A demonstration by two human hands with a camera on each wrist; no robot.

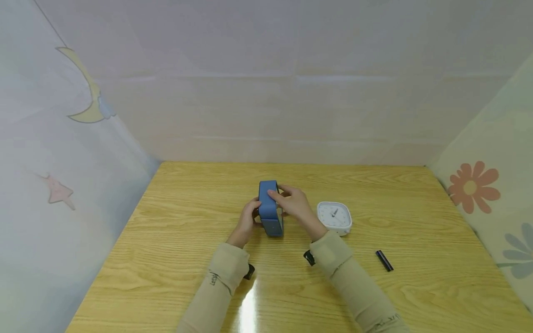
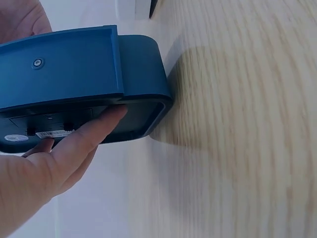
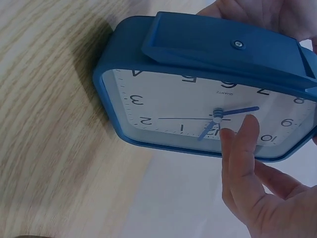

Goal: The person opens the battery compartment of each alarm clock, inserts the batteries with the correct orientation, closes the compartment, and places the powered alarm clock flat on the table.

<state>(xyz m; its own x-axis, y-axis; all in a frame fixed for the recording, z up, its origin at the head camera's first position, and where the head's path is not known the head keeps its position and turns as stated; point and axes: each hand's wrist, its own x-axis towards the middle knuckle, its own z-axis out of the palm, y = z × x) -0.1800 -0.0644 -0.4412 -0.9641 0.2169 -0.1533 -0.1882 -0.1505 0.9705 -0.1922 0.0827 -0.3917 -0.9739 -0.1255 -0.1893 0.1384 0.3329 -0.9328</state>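
A blue alarm clock (image 1: 268, 200) is held on its end at the middle of the table, its base with a screw turned toward me. My left hand (image 1: 248, 217) grips it from the left, thumb at the upper edge. Those fingers lie across the clock's back in the left wrist view, beside two knobs and a barcode label (image 2: 54, 133). From the right, my right hand (image 1: 296, 202) holds the clock with its thumb on the upper side. Its fingertips are at the white dial (image 3: 168, 101), near the hands, in the right wrist view.
A white alarm clock (image 1: 334, 216) lies face up to the right of my right hand. Nearer the front right is a small dark cylinder (image 1: 384, 261). Fabric walls (image 1: 266, 115) with printed shapes surround the wooden table (image 1: 166, 259) at the back and sides.
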